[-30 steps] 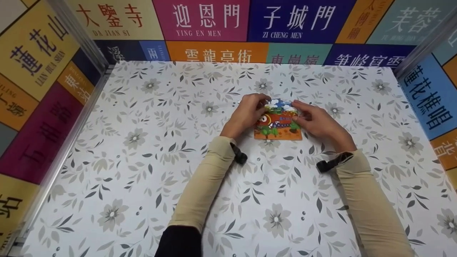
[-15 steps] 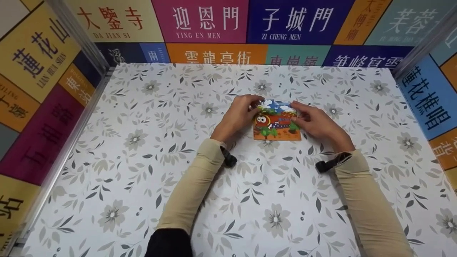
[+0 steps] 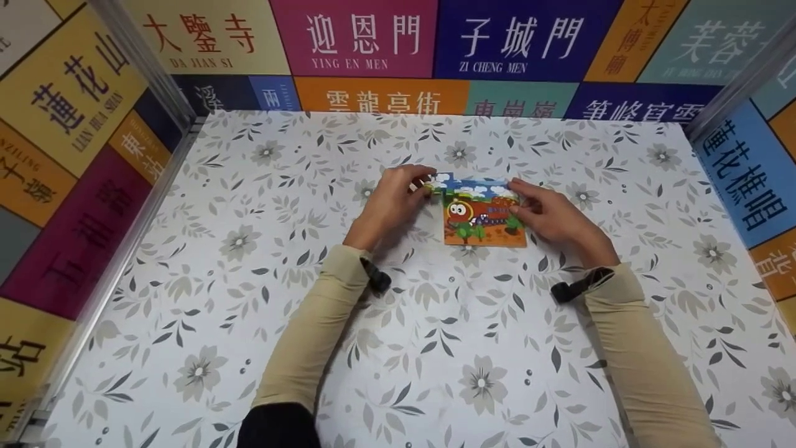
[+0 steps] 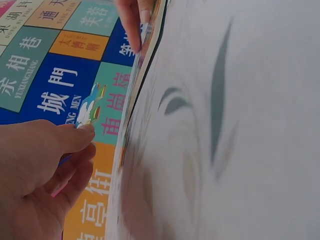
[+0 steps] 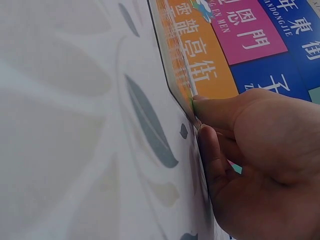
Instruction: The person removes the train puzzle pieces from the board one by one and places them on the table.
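- One puzzle board (image 3: 484, 214) lies flat on the flower-patterned table (image 3: 435, 348), a little beyond the middle — its picture shows a red cartoon creature with round eyes, green plants, orange ground and a blue sky with white clouds.
- One loose puzzle piece (image 3: 437, 181), blue and white like the sky, sits at the board's far left corner, pinched in the fingertips of the left hand (image 3: 390, 202).
- Two hands are at work, one on each side of the board, both arms in tan sleeves with a dark strap at each wrist.
- The right hand (image 3: 550, 214) grasps the board's right edge, thumb and fingers curled against it, holding it down on the table.
- Three walls of coloured sign panels with Chinese lettering stand round the table: left, far and right.
- The head view alone gives the whole layout — board, both hands, and the piece just off the corner.
- The left wrist view shows what the head view cannot: the puzzle piece (image 4: 89, 111) with its knobbed cloud edge, nipped between thumb and forefinger of the left hand (image 4: 40, 175), lifted clear of the table surface; the fingers of the other hand show at the top against the board's edge (image 4: 145, 45).
- The right wrist view shows the board (image 5: 177, 65) edge-on, thin and orange, with the right hand (image 5: 250, 160) and its thumb tip pressed on the near rim.
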Tool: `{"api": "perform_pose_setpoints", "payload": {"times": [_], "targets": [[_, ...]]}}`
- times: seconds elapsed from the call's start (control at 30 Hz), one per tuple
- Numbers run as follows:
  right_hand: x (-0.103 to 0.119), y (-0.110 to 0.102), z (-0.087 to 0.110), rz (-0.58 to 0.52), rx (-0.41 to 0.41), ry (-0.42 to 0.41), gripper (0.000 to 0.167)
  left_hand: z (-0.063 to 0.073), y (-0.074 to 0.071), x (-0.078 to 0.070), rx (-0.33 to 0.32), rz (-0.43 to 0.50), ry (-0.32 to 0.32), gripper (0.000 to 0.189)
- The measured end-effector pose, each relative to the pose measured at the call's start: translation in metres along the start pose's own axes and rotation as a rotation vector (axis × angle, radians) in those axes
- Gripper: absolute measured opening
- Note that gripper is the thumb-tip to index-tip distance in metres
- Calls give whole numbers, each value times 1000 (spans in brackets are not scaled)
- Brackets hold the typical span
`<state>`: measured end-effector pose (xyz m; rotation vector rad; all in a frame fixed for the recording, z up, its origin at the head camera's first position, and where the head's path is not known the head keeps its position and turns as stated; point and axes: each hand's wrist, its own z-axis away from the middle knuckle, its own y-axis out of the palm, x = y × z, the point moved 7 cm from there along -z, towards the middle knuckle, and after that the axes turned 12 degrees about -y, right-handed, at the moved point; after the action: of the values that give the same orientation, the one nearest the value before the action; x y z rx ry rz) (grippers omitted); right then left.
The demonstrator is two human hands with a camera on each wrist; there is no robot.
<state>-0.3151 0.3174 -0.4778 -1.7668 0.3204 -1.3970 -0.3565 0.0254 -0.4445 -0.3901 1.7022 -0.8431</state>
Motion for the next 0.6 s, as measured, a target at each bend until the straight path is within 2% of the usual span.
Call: {"api": "perform_pose_setpoints", "payload": {"times": [0.37,0.6], "targets": [[-3,0,1,-17,13,29,61,4,-23,28,-69,-26,-42,38],[0,0,0,-6,13,-4,60,7,-31,46,-94,-22,-129,36]]}}
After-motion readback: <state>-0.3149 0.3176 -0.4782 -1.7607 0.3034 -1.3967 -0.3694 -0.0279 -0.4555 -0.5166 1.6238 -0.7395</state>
